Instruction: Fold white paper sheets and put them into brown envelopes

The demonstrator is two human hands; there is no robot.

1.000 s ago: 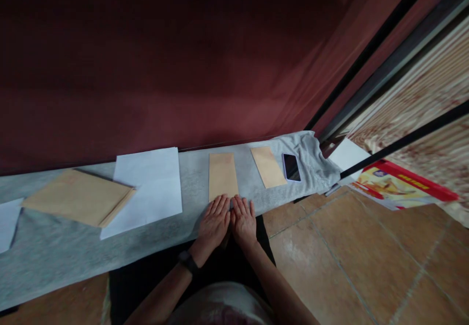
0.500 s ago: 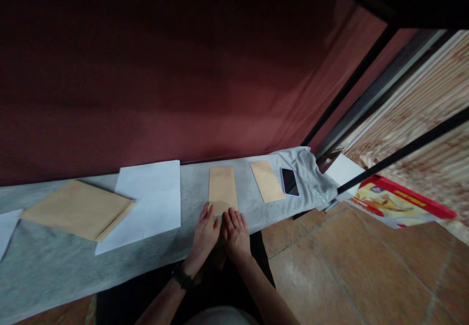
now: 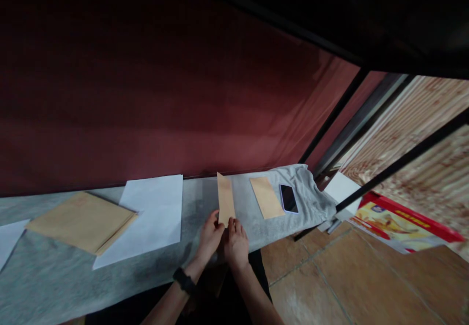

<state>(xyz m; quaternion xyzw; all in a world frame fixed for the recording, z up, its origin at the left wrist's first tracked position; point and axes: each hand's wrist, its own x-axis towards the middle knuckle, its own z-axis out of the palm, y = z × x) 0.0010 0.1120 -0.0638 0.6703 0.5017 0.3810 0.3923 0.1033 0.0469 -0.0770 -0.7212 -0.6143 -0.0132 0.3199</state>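
A tan paper envelope (image 3: 225,199) is lifted at a tilt off the grey cloth, its near end between my two hands. My left hand (image 3: 211,233) pinches its lower left corner, thumb on top. At the lower right corner, my right hand (image 3: 236,241) grips the envelope with fingers curled. A second tan envelope (image 3: 267,198) lies flat to the right, with a dark-screened phone (image 3: 289,198) beside it. On the left, a stack of tan envelopes (image 3: 80,221) rests partly over white paper sheets (image 3: 161,217).
Grey cloth (image 3: 146,278) covers the narrow table, bunched up at its right end. More white paper (image 3: 10,239) shows at the left edge. A dark red panel (image 3: 146,119) rises behind. Black metal bars (image 3: 403,161) and a red-yellow box (image 3: 399,222) stand at right above the tiled floor.
The envelope lay flat under my fingertips; now both hands have taken hold of its near end and raised and tilted it. The camera view has tipped up slightly.
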